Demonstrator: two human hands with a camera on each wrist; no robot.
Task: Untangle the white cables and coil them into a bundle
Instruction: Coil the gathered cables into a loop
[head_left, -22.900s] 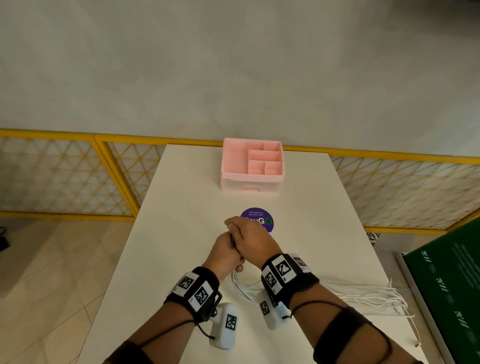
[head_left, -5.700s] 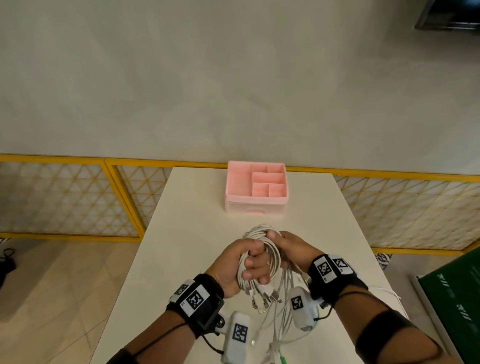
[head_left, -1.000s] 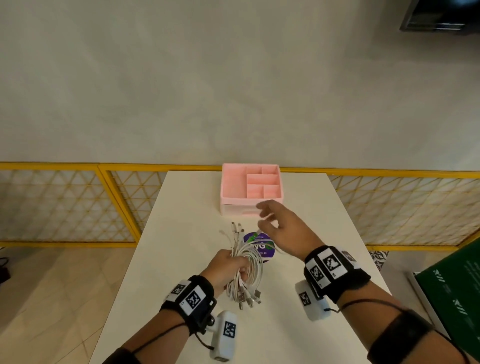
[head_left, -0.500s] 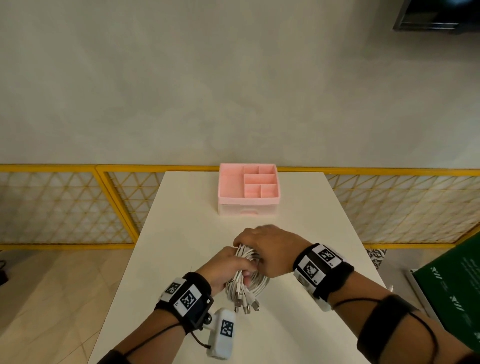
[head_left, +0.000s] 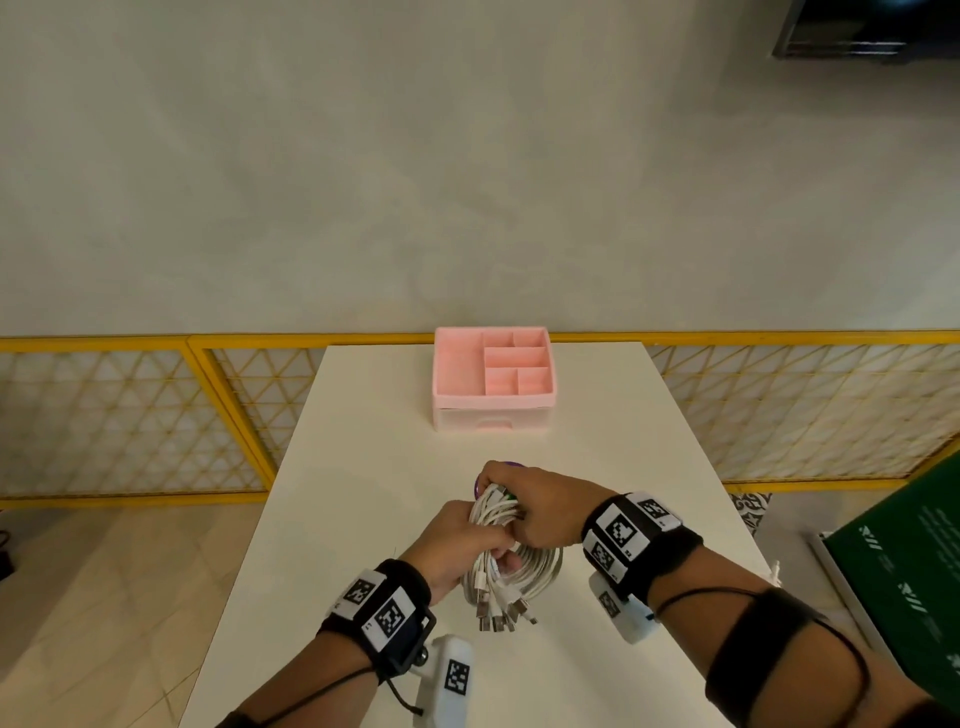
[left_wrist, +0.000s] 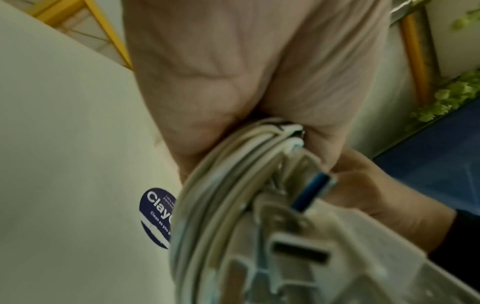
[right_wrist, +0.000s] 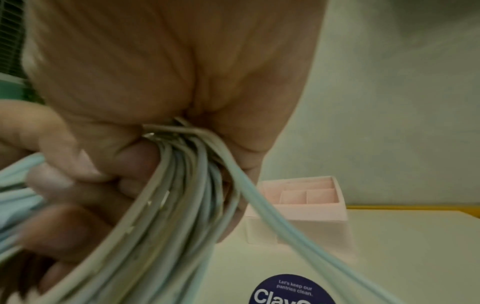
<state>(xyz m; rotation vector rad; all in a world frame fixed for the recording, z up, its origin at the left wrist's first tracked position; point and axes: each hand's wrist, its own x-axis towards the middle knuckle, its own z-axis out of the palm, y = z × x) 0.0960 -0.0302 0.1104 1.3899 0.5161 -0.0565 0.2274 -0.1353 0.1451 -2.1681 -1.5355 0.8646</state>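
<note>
The white cables (head_left: 514, 569) are gathered into a coiled bundle above the middle of the white table (head_left: 363, 467), with their plug ends (head_left: 501, 618) hanging toward me. My left hand (head_left: 462, 545) grips the near part of the coil. My right hand (head_left: 524, 506) grips the far part from above, fingers curled round the strands. In the left wrist view the cables (left_wrist: 228, 185) run out of my palm, with blurred plugs (left_wrist: 298, 246) close to the lens. The right wrist view has the cable strands (right_wrist: 182, 195) fanning down from my closed fingers (right_wrist: 78, 164).
A pink compartment organiser (head_left: 492, 384) stands at the table's far end. A round dark blue sticker (right_wrist: 291, 290) lies on the table under my hands. A yellow lattice railing (head_left: 130, 415) runs behind the table, and a green board (head_left: 909, 587) lies at the right.
One second ago my right hand was open near the organiser. It has come back onto the coil and now grips it together with the left hand.
</note>
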